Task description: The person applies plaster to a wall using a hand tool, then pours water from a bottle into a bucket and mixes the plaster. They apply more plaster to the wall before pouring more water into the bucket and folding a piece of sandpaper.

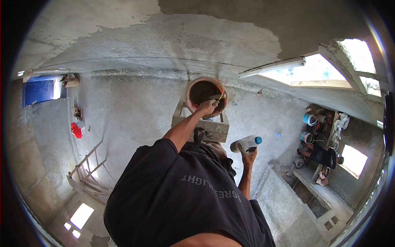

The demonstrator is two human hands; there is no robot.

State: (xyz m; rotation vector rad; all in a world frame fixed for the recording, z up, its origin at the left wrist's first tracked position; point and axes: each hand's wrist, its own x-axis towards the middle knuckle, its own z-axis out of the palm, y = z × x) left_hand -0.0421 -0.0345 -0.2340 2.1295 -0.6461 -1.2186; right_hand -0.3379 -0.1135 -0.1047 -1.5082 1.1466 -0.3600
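2 hands in use. Left hand (208, 107): fingers curled closed round a thin pale stick (222, 97), over the mouth of the bucket (190, 88). Right hand (248, 156): fingers wrapped round a bottle (247, 143), off the right edge of the wooden frame (201, 131); blue cap (258, 140) appeared to be on.

Bucket overlapped the frame's far edge; whether it rested there or stood behind could not be told. Contents dark, not identifiable.

Risks (judged):
1. If the bucket rested on that edge, a sideways push of the stick on its rim could have tipped it.
2. A loosened left grip could have dropped the stick into the bucket.
3. Bottle was held by 1 hand alone; wet or dusty fingers might have let it slip to the floor (135, 107).
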